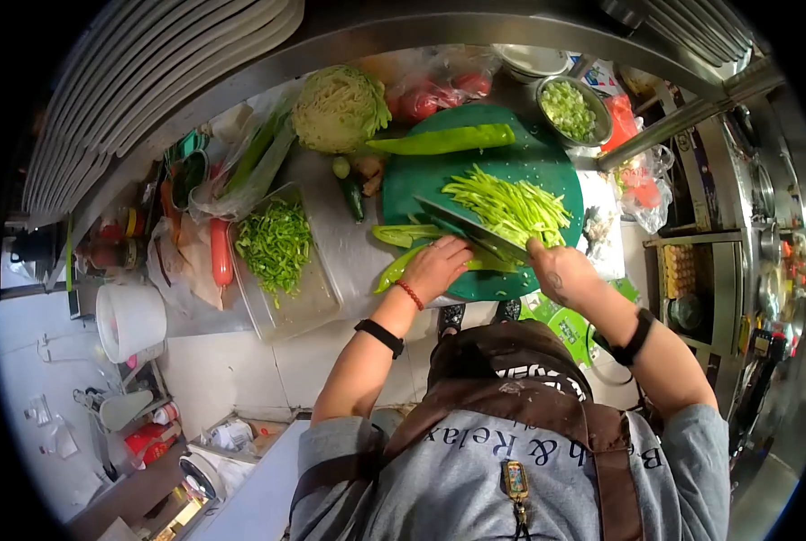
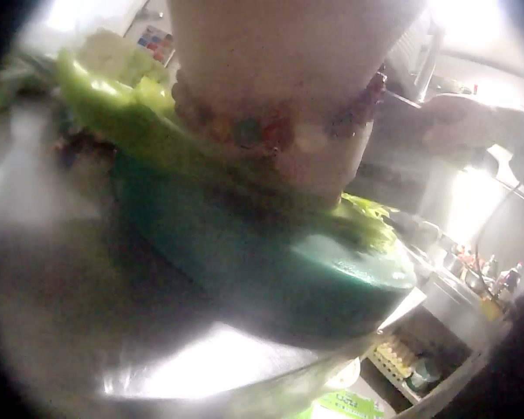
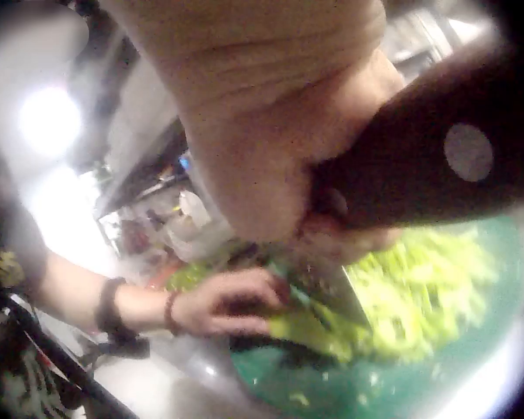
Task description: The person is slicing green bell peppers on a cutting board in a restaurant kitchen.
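On a round green cutting board (image 1: 412,185), my left hand (image 1: 435,269) holds down a flattened green pepper (image 1: 491,261), fingers bent over it. My right hand (image 1: 562,273) grips the dark handle (image 3: 410,144) of a broad-bladed knife (image 1: 461,223). The blade slants across the board just beyond the left fingertips, between the held pepper and a heap of pepper strips (image 1: 511,206). Other pepper pieces (image 1: 405,234) lie by the left hand. A long whole green pepper (image 1: 457,139) rests at the board's far side.
Left of the board stands a clear tray (image 1: 326,293) with chopped greens (image 1: 275,239). A cabbage (image 1: 340,108), a short cucumber (image 1: 352,197) and bagged tomatoes (image 1: 425,101) sit behind. A metal bowl (image 1: 568,113) of chopped green pieces is at back right. A metal shelf (image 1: 475,30) overhangs the counter.
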{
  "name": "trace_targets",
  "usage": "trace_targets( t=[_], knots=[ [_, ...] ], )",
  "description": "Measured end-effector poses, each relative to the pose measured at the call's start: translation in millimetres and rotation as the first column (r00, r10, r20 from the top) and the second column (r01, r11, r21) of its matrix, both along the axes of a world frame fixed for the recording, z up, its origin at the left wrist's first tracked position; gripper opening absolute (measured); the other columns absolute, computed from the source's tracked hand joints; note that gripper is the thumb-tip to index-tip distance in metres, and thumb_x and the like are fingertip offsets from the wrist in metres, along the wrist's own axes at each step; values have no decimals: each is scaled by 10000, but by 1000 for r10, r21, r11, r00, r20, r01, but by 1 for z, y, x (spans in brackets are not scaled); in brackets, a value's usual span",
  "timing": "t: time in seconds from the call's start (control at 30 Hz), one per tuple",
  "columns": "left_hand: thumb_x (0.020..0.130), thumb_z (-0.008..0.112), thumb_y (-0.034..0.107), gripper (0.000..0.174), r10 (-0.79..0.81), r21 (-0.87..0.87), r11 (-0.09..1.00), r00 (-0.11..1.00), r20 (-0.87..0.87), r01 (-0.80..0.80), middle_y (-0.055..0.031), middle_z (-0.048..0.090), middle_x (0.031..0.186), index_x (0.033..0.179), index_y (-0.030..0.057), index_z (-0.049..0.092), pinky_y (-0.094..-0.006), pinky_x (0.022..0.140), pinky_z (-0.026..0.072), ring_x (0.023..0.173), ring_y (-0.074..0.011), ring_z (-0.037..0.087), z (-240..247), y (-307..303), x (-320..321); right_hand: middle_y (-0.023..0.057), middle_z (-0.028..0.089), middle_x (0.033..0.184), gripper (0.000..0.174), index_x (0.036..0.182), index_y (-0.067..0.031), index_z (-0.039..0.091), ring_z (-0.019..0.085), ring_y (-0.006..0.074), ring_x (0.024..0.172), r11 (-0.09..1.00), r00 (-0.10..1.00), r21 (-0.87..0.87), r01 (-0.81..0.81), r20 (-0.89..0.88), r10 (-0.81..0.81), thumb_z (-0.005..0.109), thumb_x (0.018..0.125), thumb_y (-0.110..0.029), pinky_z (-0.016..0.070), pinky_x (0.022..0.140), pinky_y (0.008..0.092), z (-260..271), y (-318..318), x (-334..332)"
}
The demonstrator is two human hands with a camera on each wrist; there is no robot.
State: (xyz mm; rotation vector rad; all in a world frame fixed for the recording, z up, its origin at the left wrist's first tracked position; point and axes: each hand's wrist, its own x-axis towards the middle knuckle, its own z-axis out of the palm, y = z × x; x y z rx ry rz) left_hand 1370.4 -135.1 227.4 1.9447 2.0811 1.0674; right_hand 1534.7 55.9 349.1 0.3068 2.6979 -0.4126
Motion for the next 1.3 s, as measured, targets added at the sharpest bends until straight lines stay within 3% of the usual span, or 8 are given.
trace_targets(
  t=[0.17,0.3,0.47,0.57,0.7,0.9,1.0,1.3],
  knots=[
    [803,683,125,167,11,-78,997,999,52,-7,-107,599,993,942,46,632,-409,793,490,934,-322,562,-4,-4,0,227,630,662,170,991,0,466,644,426,654,991,989,-1,137,-63,-137,516,924,-148,512,594,513,-67,-19,34],
    [793,697,123,180,15,62,998,999,44,-18,-119,602,970,939,42,629,-411,802,488,936,-332,561,-6,-3,3,239,625,662,188,985,-4,458,635,437,644,995,992,-75,66,-103,-74,520,939,-175,510,577,511,-31,0,3],
    [774,713,89,181,11,-65,998,999,50,-7,-125,604,985,918,40,615,-407,809,493,948,-328,571,-5,-6,3,242,668,808,202,1071,2,464,666,427,770,982,968,-29,185,180,-177,461,891,-88,534,688,506,-24,-25,19],
    [767,711,83,162,38,191,981,999,2,-38,-120,589,933,879,41,602,-406,769,490,898,-327,561,-9,0,4,233,670,802,206,1067,4,467,662,413,739,988,991,-71,133,10,-133,482,894,-106,530,646,498,-42,-16,3],
    [756,716,81,170,49,-60,997,997,56,-45,-126,593,947,887,44,614,-400,782,486,922,-338,560,-9,-9,6,244,671,816,232,1085,17,457,668,416,755,992,983,-46,120,143,-112,490,872,-68,542,658,485,5,-18,-1],
    [752,744,217,426,-22,-64,998,988,-156,12,-135,576,1198,1152,117,637,-426,1005,444,1168,-325,511,4,-18,-5,247,648,733,191,1031,-1,461,649,433,725,981,983,-93,172,-40,-176,508,930,-156,519,653,506,-64,-23,4],
    [752,761,276,620,150,-199,947,897,-417,-251,-167,492,1341,1338,273,560,-461,1098,367,1280,-359,416,54,-40,-22,262,634,726,195,1000,-19,488,630,450,721,972,974,-144,186,-99,-202,561,915,-178,503,652,517,-53,4,6],
    [709,791,259,732,5,-205,978,992,-123,-30,-144,508,1277,1384,288,509,-448,1022,436,1202,-333,466,-18,13,8,264,619,708,191,966,-30,505,622,464,710,973,966,-105,207,-138,-220,572,910,-199,503,648,532,-39,41,31]
  ],
)
